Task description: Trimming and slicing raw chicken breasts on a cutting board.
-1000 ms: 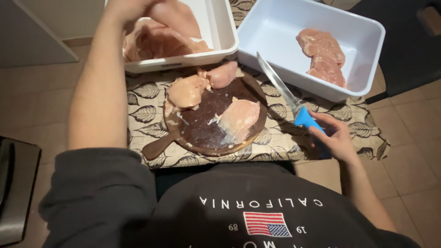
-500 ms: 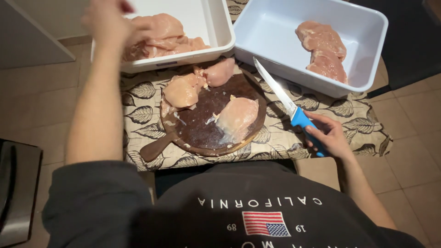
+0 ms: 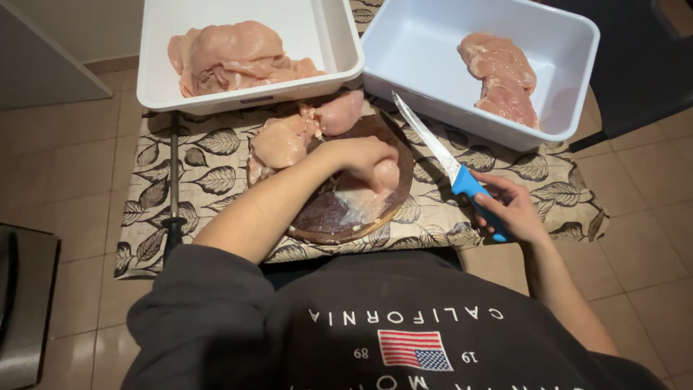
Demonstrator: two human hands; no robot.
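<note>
On the round wooden board, flanked behind by two white trays, I see my left hand closed over a raw chicken piece at the board's centre. My right hand, right of the board, grips a blue-handled knife; slippery meat could slide, risking a cut.

Two tubs walling the far side; leaf-print cloth left of board open.

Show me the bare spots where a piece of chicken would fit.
The right tub is bare left of its fillets. The left tub has room at its right end. The board is crowded by meat and the left hand.
</note>
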